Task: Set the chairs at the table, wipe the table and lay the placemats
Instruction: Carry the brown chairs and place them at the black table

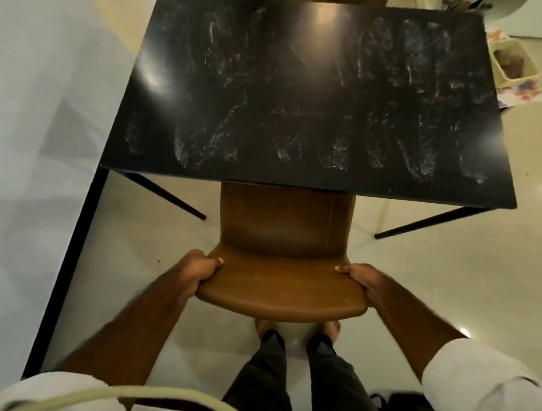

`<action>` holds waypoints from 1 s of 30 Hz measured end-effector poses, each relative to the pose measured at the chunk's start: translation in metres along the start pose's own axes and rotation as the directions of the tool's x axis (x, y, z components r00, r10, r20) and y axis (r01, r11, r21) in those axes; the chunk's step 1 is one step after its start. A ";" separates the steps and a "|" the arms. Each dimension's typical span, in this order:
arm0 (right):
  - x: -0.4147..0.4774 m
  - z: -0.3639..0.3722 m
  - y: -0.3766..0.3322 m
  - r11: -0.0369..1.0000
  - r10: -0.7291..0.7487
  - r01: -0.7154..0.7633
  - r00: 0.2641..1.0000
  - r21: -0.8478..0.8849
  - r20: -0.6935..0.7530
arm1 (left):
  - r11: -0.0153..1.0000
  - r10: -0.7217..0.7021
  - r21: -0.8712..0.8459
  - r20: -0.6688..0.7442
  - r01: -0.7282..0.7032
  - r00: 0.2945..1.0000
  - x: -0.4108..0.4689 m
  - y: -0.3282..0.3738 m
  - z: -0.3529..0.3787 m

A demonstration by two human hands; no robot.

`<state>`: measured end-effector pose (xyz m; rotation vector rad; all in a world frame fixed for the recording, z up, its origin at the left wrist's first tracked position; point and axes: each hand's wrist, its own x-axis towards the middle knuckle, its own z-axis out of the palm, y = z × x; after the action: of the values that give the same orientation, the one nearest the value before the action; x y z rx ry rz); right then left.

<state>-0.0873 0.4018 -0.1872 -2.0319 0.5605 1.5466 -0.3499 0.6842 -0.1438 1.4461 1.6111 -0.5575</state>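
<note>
A brown leather chair (281, 281) stands in front of me, its seat tucked partly under the near edge of the black table (308, 96). My left hand (196, 271) grips the left end of the chair's backrest. My right hand (362, 278) grips the right end. The tabletop is glossy and streaked with whitish smears. A second brown chair (346, 2) shows only as a sliver at the far side of the table.
A white wall with a black skirting strip (67, 264) runs along the left. Black table legs (425, 223) splay out on both near corners. A beige bin (513, 60) sits on the floor at the far right. My feet stand just behind the chair.
</note>
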 end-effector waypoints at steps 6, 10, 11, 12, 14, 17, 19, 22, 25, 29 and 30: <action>-0.004 0.001 -0.001 0.999 0.039 -0.039 0.999 -0.020 -0.025 | 0.999 -0.031 -0.043 0.026 0.032 0.999 0.003 -0.005 0.001; -0.011 0.004 -0.006 0.999 0.026 -0.027 0.999 -0.044 -0.025 | 0.999 -0.043 -0.011 0.028 0.044 0.999 0.002 -0.001 -0.001; -0.014 0.006 -0.006 0.999 0.011 -0.012 1.000 -0.053 -0.020 | 0.999 -0.047 0.006 0.025 0.047 0.999 0.002 -0.001 -0.002; -0.016 0.008 -0.006 0.998 -0.005 0.004 1.000 -0.061 -0.018 | 0.998 -0.053 0.019 0.025 0.053 0.998 0.002 0.000 -0.001; -0.021 0.010 -0.004 0.996 -0.044 0.043 0.999 -0.083 -0.006 | 0.997 -0.051 0.053 0.030 0.050 0.998 -0.001 0.001 -0.001; -0.037 0.007 -0.005 0.980 -0.110 0.107 0.994 -0.170 -0.009 | 0.980 0.046 0.191 0.008 -0.047 0.999 -0.009 0.008 0.000; -0.060 0.007 -0.006 0.958 -0.154 0.147 0.988 -0.246 -0.009 | 0.917 0.190 0.361 -0.014 -0.172 0.982 -0.020 0.017 0.000; -0.099 0.004 -0.004 0.887 -0.272 0.255 0.962 -0.385 0.010 | 0.762 0.395 0.559 0.000 -0.328 0.918 -0.050 0.038 0.005; -0.133 -0.005 0.002 0.802 -0.390 0.340 0.921 -0.492 -0.001 | 0.622 0.546 0.625 0.086 -0.472 0.834 -0.096 0.065 0.017; -0.177 -0.037 0.024 0.681 -0.574 0.320 0.792 -0.659 -0.209 | 0.395 0.710 0.675 0.206 -0.623 0.673 -0.159 0.105 0.041; -0.187 -0.049 0.030 0.662 -0.620 0.307 0.736 -0.683 -0.271 | 0.342 0.734 0.679 0.239 -0.650 0.636 -0.175 0.117 0.048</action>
<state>-0.1179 0.3498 -0.0011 -2.7829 -0.3906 0.9213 -0.2345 0.5742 0.0013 2.6143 0.6183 -0.6101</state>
